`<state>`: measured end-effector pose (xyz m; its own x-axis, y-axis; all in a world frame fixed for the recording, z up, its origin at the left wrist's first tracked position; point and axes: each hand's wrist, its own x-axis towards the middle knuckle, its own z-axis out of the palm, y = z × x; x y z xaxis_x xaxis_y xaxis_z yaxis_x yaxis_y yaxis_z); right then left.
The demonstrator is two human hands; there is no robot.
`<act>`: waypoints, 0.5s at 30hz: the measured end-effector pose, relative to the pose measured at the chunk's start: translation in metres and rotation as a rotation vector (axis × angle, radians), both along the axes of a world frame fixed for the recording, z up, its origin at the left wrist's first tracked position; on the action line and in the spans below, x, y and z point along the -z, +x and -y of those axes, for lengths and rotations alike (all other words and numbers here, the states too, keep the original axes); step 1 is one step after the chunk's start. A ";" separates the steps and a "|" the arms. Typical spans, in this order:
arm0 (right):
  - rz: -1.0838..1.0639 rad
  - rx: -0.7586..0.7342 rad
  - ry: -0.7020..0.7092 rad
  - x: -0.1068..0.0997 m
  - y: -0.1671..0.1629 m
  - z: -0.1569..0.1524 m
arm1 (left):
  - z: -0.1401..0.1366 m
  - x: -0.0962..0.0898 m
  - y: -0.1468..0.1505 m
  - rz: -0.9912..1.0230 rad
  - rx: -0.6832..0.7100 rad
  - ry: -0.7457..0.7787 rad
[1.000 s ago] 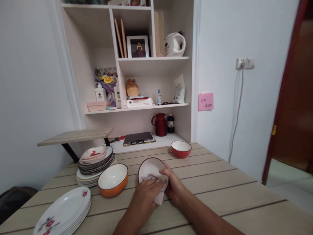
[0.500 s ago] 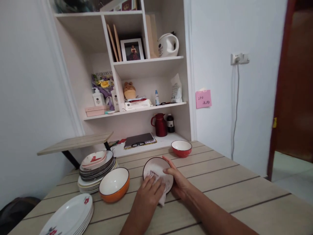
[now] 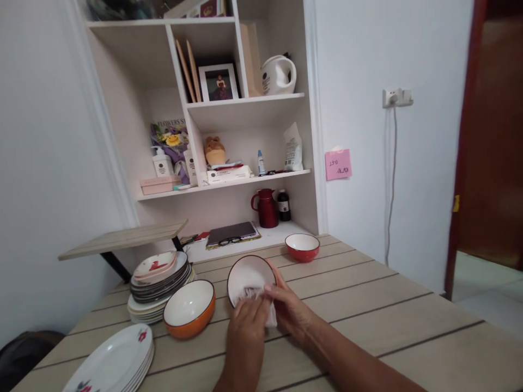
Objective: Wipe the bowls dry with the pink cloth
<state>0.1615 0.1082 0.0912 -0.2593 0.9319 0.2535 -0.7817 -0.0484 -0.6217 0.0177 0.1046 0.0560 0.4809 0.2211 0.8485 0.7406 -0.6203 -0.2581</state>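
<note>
- While the right hand [image 3: 286, 310] grips the rim of a tilted white bowl [image 3: 249, 275], the bowl stands near the middle of the tabletop [image 3: 368, 305].
- Closed on a white cloth [image 3: 255, 298], the left hand [image 3: 247, 326] presses it into the bowl.
- An orange bowl [image 3: 189, 307] sits just beside it, toward the left edge.
- A red bowl [image 3: 302, 246] rests at the far edge.
</note>
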 end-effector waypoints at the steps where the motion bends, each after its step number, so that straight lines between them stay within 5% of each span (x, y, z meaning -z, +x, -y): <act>1: 0.012 -0.008 0.000 0.001 -0.004 0.001 | 0.000 0.000 0.000 0.048 -0.009 -0.021; 15: 0.098 0.132 -0.160 0.000 0.004 -0.003 | -0.001 0.000 0.010 -0.092 0.054 -0.105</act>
<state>0.1650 0.1116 0.0916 -0.1489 0.9857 0.0795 -0.7241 -0.0539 -0.6876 0.0275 0.1059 0.0561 0.5690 0.2781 0.7739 0.6819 -0.6856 -0.2550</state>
